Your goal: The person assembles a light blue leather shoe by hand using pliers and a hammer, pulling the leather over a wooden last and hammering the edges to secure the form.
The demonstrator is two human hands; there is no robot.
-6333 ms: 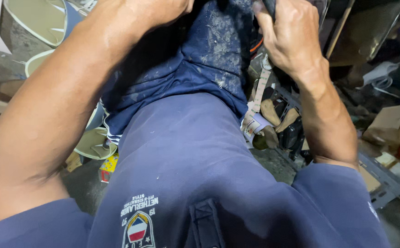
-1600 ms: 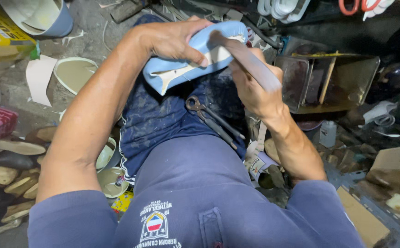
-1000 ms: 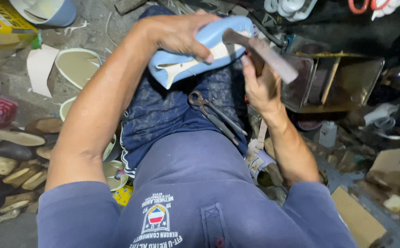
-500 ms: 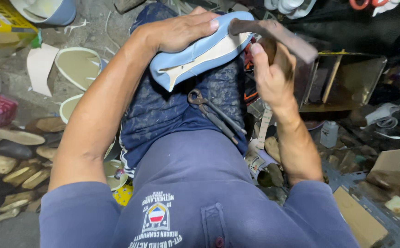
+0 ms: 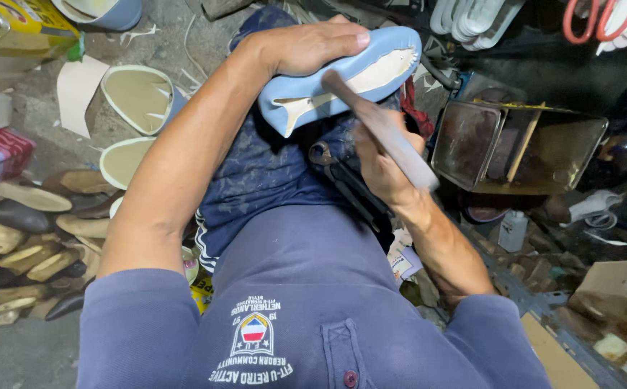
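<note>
Navy cloth fills the lower frame: the person's shirt (image 5: 292, 317), with stained blue trousers (image 5: 270, 173) beyond it. Work is done on the lap.

Metal tin (image 5: 515, 148), open, rectangular, sits to the right on the cluttered floor, with a white bottle (image 5: 513, 230) just beside it. Left of the legs lie cream insoles (image 5: 137, 97) and a heap of wooden shoe lasts (image 5: 18, 230).

Pale blue shoe (image 5: 342, 79): held sole-up over the knee, toe pointing toward the left arm, beige insole board showing in the middle with blue upper folded round its edge.

Left hand (image 5: 306, 47): closed over the heel end of the shoe, thumb along the top edge, pinning it down.

Right hand (image 5: 382, 162): wrapped round the handle of a hammer (image 5: 378, 130); grip is full, fingers not separately visible. The hammer head rests at or very near the folded edge by the waist of the sole; contact cannot be confirmed because of blur.

Pincers (image 5: 342, 180), dark, lie loose on the lap between the hands.

Change noted: half a second ago the hammer was raised, its head up by the heel end above the shoe; now it is down on the sole. One second and more ago it was also low. Reads as repeated strikes, so flattening of the lasted edge is under way, not finished. The shoe has shifted slightly; the left-hand grip is unchanged.
</note>
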